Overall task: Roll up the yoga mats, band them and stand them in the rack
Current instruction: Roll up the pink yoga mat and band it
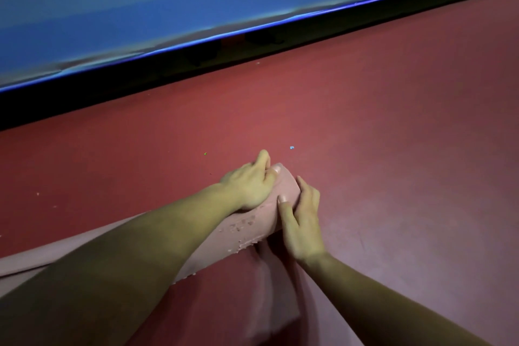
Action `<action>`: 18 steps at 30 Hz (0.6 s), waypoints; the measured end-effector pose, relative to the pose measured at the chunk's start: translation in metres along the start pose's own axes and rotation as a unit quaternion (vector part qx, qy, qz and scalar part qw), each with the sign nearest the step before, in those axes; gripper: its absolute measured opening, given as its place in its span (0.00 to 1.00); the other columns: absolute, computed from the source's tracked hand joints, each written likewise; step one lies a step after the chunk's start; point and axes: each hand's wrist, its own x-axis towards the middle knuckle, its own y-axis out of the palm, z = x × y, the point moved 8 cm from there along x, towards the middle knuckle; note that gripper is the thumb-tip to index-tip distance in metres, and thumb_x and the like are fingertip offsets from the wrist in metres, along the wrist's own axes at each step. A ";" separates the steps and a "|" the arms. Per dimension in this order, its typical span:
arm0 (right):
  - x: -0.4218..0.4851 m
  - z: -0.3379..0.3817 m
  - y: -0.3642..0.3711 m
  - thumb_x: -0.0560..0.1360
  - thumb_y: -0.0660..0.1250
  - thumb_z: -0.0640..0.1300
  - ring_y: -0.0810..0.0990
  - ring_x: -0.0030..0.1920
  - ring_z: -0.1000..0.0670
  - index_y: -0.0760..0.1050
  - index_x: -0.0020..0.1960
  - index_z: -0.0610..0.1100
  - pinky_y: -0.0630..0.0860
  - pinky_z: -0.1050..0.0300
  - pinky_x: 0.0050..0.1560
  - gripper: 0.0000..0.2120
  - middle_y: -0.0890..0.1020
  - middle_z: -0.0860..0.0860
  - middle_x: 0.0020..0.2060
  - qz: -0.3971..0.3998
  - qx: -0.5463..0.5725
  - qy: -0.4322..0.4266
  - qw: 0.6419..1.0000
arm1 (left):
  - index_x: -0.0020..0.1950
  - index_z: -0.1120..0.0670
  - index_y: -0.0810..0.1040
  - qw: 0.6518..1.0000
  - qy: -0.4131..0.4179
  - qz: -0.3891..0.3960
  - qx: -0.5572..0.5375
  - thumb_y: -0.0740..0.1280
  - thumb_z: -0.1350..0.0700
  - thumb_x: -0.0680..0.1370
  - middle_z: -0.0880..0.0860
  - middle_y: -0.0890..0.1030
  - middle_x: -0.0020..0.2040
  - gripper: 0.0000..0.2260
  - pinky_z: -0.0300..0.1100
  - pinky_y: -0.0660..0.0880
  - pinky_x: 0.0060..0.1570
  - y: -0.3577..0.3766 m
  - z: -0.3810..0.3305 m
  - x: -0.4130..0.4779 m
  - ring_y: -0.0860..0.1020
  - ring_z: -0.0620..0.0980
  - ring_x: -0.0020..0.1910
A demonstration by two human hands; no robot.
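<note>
A pink yoga mat (pixel 244 229) lies rolled into a tube on the red floor, running from the lower left to the centre of the view. Its surface is pitted and flaking near the right end. My left hand (pixel 250 182) lies over the top of the roll near that end, fingers curled over its far side. My right hand (pixel 302 222) cups the roll's right end, thumb on top and fingers wrapped around the end face. My left forearm hides much of the roll. No band or rack is in view.
Red floor (pixel 379 121) spreads all around the roll. A blue mat or padded panel (pixel 168 3) with a dark edge runs across the top of the view. Small coloured specks (pixel 292 147) lie on the floor beyond my hands.
</note>
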 end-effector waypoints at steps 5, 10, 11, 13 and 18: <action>-0.016 -0.023 0.002 0.76 0.62 0.71 0.69 0.64 0.50 0.61 0.77 0.54 0.65 0.55 0.67 0.36 0.61 0.51 0.64 -0.044 0.069 0.151 0.985 | 0.78 0.48 0.57 0.999 -0.005 0.021 0.048 0.45 0.40 0.85 0.57 0.72 0.73 0.24 0.52 0.68 0.65 0.006 0.005 -0.002 0.72 0.60 0.70; -0.010 0.009 0.016 0.83 0.53 0.63 0.73 0.50 0.54 0.64 0.65 0.58 0.73 0.48 0.65 0.15 0.61 0.48 0.64 -0.080 0.143 0.189 0.968 | 0.80 0.44 0.56 0.998 0.003 0.007 0.061 0.46 0.40 0.84 0.51 0.64 0.79 0.24 0.55 0.65 0.70 -0.004 0.004 -0.013 0.68 0.59 0.74; -0.006 0.021 0.019 0.84 0.52 0.62 0.73 0.50 0.56 0.64 0.63 0.59 0.74 0.46 0.66 0.12 0.61 0.48 0.65 -0.085 0.158 0.183 0.967 | 0.80 0.44 0.55 0.998 0.004 -0.013 0.062 0.47 0.40 0.84 0.49 0.63 0.80 0.24 0.56 0.65 0.70 -0.015 0.006 -0.017 0.68 0.59 0.74; 0.006 0.051 0.027 0.84 0.52 0.60 0.73 0.52 0.56 0.64 0.62 0.60 0.74 0.45 0.66 0.09 0.62 0.47 0.65 -0.098 0.182 0.156 0.966 | 0.81 0.43 0.54 0.996 0.004 -0.063 0.062 0.48 0.40 0.84 0.48 0.62 0.80 0.25 0.59 0.62 0.71 -0.047 0.011 -0.023 0.67 0.58 0.74; 0.031 0.158 0.047 0.80 0.65 0.60 0.74 0.57 0.48 0.58 0.77 0.52 0.72 0.50 0.62 0.30 0.60 0.48 0.65 -0.135 0.272 0.095 0.948 | 0.81 0.42 0.55 0.977 -0.010 -0.212 0.021 0.51 0.39 0.83 0.47 0.62 0.80 0.26 0.57 0.63 0.71 -0.162 0.033 -0.063 0.67 0.57 0.74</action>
